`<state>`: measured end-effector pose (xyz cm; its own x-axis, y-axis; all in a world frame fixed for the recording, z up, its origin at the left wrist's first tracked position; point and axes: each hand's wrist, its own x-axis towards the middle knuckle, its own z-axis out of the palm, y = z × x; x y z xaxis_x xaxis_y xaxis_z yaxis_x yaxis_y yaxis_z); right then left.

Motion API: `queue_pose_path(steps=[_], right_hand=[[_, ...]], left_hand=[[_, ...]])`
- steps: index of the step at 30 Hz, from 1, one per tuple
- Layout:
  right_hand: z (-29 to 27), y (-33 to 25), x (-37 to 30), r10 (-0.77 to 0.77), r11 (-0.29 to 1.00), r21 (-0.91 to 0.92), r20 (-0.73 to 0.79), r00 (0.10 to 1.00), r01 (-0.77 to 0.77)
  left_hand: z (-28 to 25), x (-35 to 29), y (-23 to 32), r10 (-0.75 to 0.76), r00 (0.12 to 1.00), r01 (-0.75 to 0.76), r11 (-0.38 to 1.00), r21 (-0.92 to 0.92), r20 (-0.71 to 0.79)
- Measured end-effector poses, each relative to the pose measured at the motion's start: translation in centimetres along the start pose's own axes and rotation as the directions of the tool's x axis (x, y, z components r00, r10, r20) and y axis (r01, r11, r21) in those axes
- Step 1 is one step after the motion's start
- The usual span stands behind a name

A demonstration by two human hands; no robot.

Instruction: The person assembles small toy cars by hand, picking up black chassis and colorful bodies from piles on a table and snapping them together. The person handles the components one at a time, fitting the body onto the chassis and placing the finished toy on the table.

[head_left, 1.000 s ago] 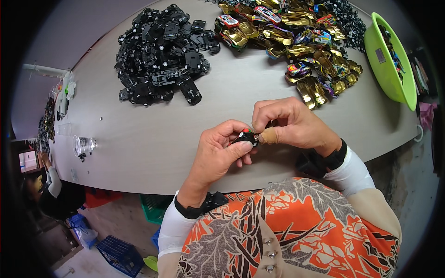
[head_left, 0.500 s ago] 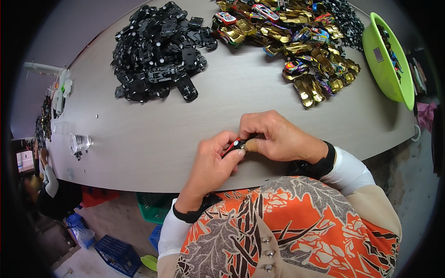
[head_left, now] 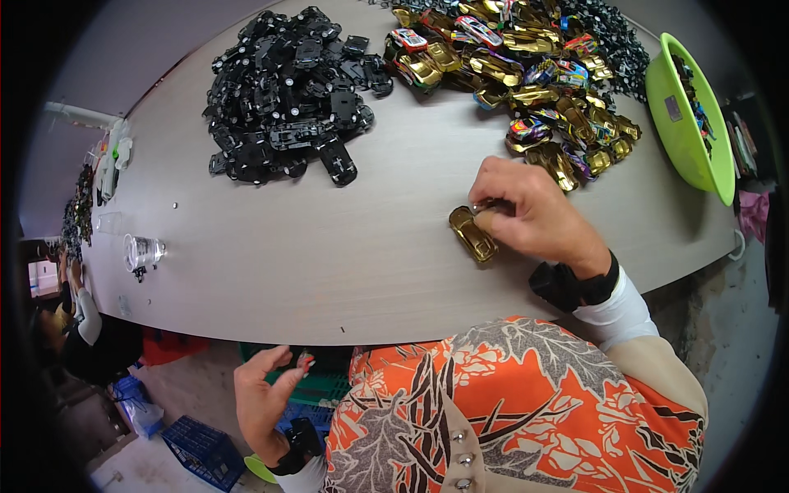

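Note:
My right hand point(head_left: 534, 215) is closed at the fingertips on a gold toy car shell point(head_left: 473, 235), at the near side of the heap of shells. Something dark shows between its bent fingers, too hidden to name. Below the table's front edge, my left hand point(head_left: 267, 394) is held over a green crate point(head_left: 329, 386), thumb and forefinger apart. A small toy car point(head_left: 305, 361) with red and white on it is just beyond those fingertips, apparently loose. Gold and colourful car shells point(head_left: 493, 66) lie heaped at the far right. Black car chassis point(head_left: 288, 99) form a pile at the far left.
A lime-green basin point(head_left: 670, 111) with parts in it stands at the table's right end. To the left is a clear plastic cup point(head_left: 141, 251). Blue crates point(head_left: 204, 452) are on the floor. Another person point(head_left: 86, 329) works at the far left edge.
My hands have parted. The left has carried the small red car from the table down over the green crate. The right has moved up and right, onto a gold shell.

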<state>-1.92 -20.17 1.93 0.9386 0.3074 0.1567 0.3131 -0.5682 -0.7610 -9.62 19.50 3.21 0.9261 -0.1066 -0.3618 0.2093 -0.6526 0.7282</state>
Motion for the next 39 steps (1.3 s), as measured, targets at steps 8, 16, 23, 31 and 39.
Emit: queue_pose_path(steps=[8,16,23,31,39], right_hand=[[2.8,-0.1,-0.1,0.065,0.972,-0.220,-0.073,0.995,-0.080],[3.0,1.3,0.4,0.067,0.997,-0.007,-0.262,0.963,-0.072],[2.8,1.3,0.2,0.246,0.948,0.270,-0.283,0.927,-0.169],[2.6,-0.9,0.2,0.089,0.938,0.346,-0.288,0.953,0.016],[1.2,-0.2,0.5,0.392,0.496,0.779,0.194,0.899,-0.384]], left_hand=[[4.1,12.1,9.5,0.356,0.926,-0.334,0.928,0.166,-0.124],[7.9,19.9,12.9,0.467,0.848,-0.263,0.781,0.567,-0.250],[11.3,15.2,14.2,0.230,0.954,-0.029,0.711,-0.703,0.193],[15.3,15.2,13.6,0.296,0.951,-0.112,0.601,-0.791,0.090],[15.2,14.9,13.4,0.294,0.944,-0.027,0.527,-0.849,0.153]])
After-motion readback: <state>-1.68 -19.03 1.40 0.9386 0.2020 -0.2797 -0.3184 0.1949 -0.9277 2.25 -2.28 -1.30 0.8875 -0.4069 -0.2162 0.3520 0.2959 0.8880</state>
